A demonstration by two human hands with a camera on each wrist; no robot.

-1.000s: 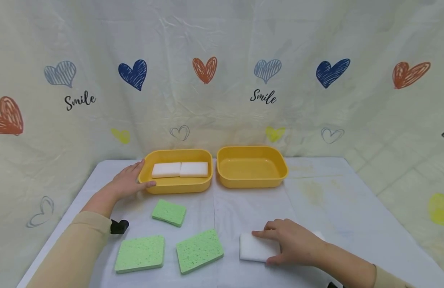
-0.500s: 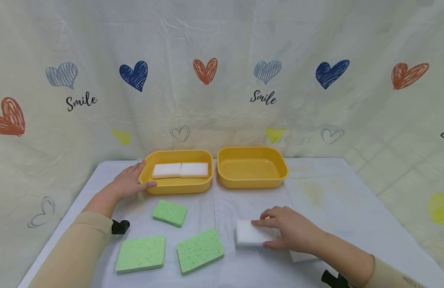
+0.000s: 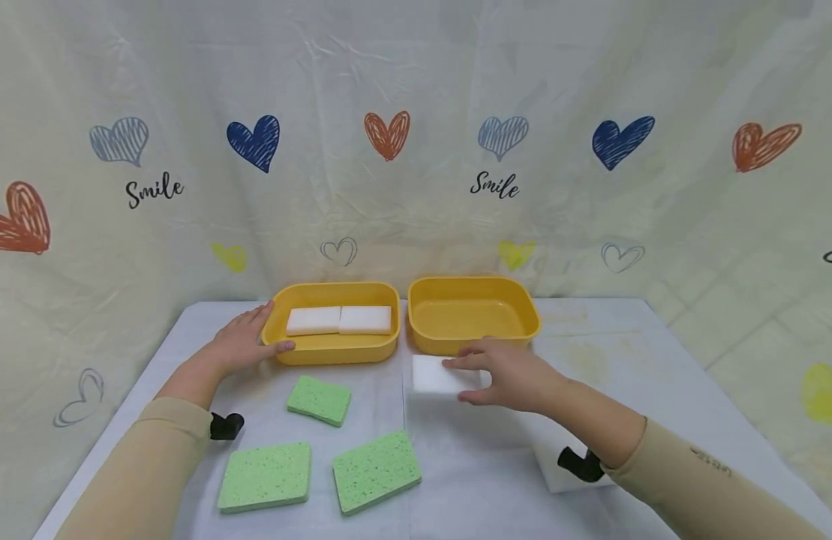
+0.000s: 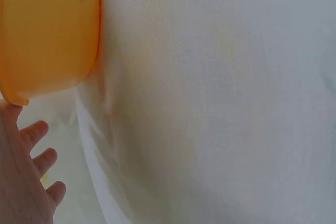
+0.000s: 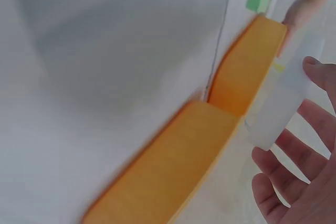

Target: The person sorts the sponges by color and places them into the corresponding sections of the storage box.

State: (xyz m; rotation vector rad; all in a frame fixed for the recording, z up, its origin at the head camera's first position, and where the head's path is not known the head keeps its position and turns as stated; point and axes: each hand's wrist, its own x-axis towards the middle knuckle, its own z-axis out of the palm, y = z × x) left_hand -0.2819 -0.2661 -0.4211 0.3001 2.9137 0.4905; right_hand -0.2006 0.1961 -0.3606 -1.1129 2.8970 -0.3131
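Observation:
In the head view my right hand (image 3: 513,375) pinches a white sponge (image 3: 439,375) by its right side, thumb in front and fingers behind. It holds the sponge above the table, just before the right yellow tray (image 3: 473,345). The right wrist view shows this white sponge (image 5: 286,95) between thumb and fingertips. My left hand (image 3: 243,341) rests against the left end of the left yellow tray (image 3: 334,352), its thumb at the front rim. Two white sponges (image 3: 337,320) lie side by side in that tray. Fingers of the left hand (image 4: 21,166) look spread in the left wrist view.
Three green sponges, a small one (image 3: 319,400) and two larger ones (image 3: 263,478) (image 3: 377,471), lie on the white-covered table (image 3: 456,502). Another white sponge (image 3: 557,465) lies partly hidden under the right forearm. A heart-printed curtain (image 3: 416,195) hangs behind the trays.
My right hand has lifted the white sponge and carried it forward and slightly left towards the right tray, uncovering part of the other white sponge. The left hand stays at the left tray.

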